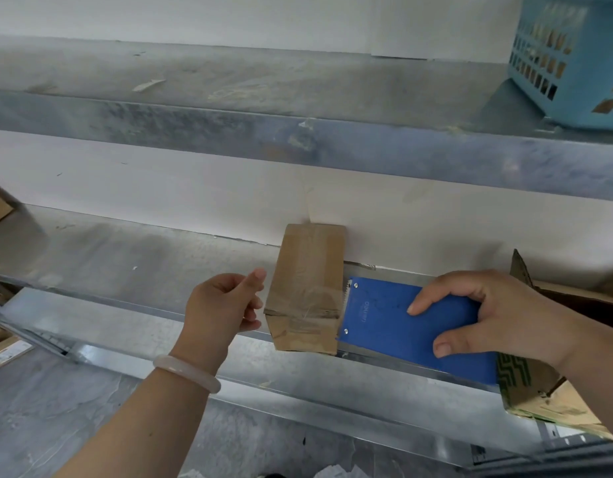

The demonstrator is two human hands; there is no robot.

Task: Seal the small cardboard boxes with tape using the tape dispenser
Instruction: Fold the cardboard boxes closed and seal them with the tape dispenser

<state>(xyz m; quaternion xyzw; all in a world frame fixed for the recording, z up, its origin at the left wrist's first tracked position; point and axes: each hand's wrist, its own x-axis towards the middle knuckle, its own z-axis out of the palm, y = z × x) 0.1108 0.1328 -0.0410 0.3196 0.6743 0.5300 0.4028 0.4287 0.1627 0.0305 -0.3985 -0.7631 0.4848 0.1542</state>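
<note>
Tape [305, 307], clear and wrinkled, is crossing the brown box [308, 270] lying on the shelf [143, 257] against the wall [160, 188]. Right hand [498, 312] is gripping the blue dispenser [394, 329], its teeth meeting the box's right edge. Left hand [222, 305] is hovering beside the left edge, fingers curling loosely; any pinch, I cannot tell
</note>
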